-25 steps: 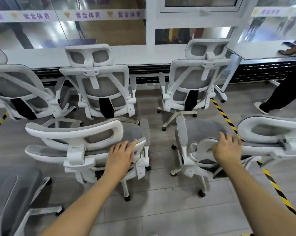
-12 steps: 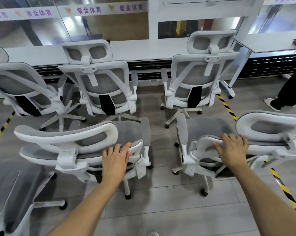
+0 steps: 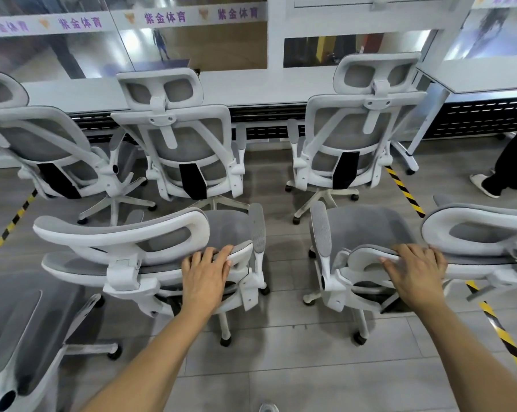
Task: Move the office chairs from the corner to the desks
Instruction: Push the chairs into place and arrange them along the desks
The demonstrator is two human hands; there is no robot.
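We see no containers here, only white-framed office chairs with grey mesh seats and backs standing on a grey tiled floor [image 3: 325, 367].

Our left hand [image 3: 205, 276] lies palm down over the top edge of the backrest of the near left white-and-grey mesh chair [image 3: 150, 257], fingers [image 3: 218, 254] curled over the white rim, so that grip is closed on the chair back. Our right hand [image 3: 416, 270] does the same on the backrest rim of the near right white-and-grey mesh chair [image 3: 361, 248], fingers wrapped over its curved top edge.

Both near chairs have a curved white plastic headrest frame with grey mesh, grey padded armrests, a grey seat and a white star base on dark castors. They stand side by side, apart from each other, just behind a row of three matching chairs. That row, the far left chair [image 3: 52, 156], the far middle chair [image 3: 186, 150] and the far right chair [image 3: 358, 138], stands with backs towards us, each showing a black lumbar strip, against a long white tabletop [image 3: 251, 87] along a glass wall. A further chair seat [image 3: 19, 322] shows at the lower left.

Black-and-yellow hazard tape [image 3: 403, 188] runs across the floor on the right. Another person's dark trouser leg and pale shoe [image 3: 486, 187] stand at the right edge.
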